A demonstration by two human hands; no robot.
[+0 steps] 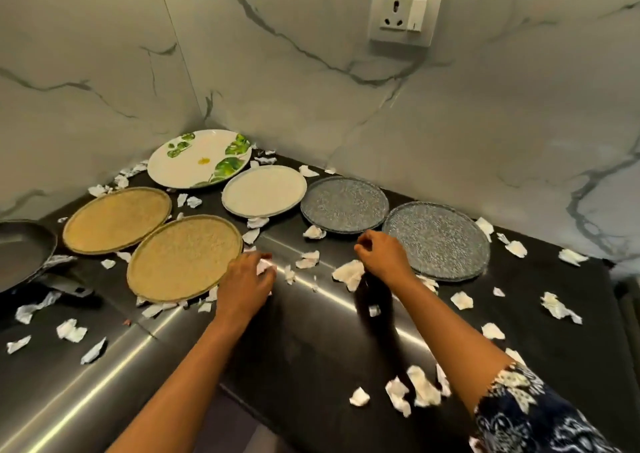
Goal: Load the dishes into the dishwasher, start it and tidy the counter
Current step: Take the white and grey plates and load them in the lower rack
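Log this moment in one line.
left hand: grips paper scrap | right hand: curled, hold unclear | plates: six on counter

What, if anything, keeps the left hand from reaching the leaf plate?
Probably nothing: yes, it looks reachable. The leaf plate lies uncovered in the back corner, and the left hand could pass above the near tan plate. But it grips a paper scrap.

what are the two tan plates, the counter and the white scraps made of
Tan plates: probably ceramic, with a matte, grainy speckled glaze and a thin raised rim.
Counter: dark polished stone or something like it; it is glossy and reflects bright streaks of light.
White scraps: thin paper or tissue, matte, with ragged, crumpled edges.
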